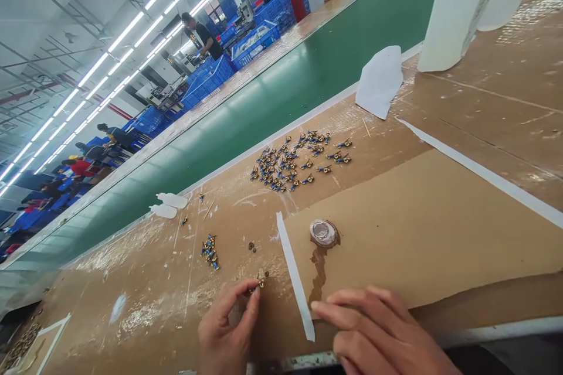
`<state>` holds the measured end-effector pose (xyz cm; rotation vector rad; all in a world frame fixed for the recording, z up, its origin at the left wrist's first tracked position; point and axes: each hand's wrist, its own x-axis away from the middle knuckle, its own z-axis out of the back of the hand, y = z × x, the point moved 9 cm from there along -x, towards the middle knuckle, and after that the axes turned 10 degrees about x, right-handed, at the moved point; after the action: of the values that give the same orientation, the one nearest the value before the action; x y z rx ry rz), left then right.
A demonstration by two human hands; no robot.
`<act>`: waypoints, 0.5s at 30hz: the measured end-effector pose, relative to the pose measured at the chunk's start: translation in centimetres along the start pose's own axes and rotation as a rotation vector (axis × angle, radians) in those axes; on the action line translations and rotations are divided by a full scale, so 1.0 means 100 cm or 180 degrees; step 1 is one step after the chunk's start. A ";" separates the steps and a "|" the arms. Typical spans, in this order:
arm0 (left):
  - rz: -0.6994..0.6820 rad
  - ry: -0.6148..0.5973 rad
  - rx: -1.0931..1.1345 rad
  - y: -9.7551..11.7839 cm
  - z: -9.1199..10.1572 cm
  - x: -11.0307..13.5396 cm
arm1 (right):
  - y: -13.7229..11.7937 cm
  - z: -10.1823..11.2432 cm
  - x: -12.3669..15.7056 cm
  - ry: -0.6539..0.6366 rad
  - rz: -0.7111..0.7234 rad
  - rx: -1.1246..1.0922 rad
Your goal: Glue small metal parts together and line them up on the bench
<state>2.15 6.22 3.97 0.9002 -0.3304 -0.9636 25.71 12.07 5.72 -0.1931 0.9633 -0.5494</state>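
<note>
My left hand (231, 325) pinches a tiny blue-and-gold figurine (259, 285) between thumb and forefinger, just above the brown tabletop. A small dark round piece (266, 274) lies beside it. My right hand (378, 331) hovers over the near edge of a cardboard sheet, fingers stretched to the left and partly apart; nothing shows in it, though its thumb side is partly hidden. Ahead of it on the cardboard sits a small round dish (324, 233) with a wet brown streak running towards me. Several more dark pieces (251, 246) lie beyond my left hand.
A large cluster of similar figurines (285, 164) lies farther back, with a smaller pile (210, 252) at left. White squeeze bottles (169, 205) lie near a green conveyor belt (264, 111). A white jug (457, 12) stands at back right. People work across the room.
</note>
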 end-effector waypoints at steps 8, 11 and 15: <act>-0.0659 -0.0759 -0.0704 0.021 -0.004 -0.021 | 0.075 0.061 0.013 0.0083 -0.0625 0.0250; -0.0929 -0.0907 -0.0839 0.030 -0.008 -0.024 | 0.078 0.064 0.008 0.0183 -0.0604 0.0250; -0.1141 -0.1104 -0.0861 0.037 -0.014 -0.028 | 0.075 0.062 0.003 0.0262 -0.0579 0.0286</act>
<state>3.55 10.19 6.38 0.5500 -0.3272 -1.4646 33.60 17.73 6.03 -0.1796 1.0044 -0.7713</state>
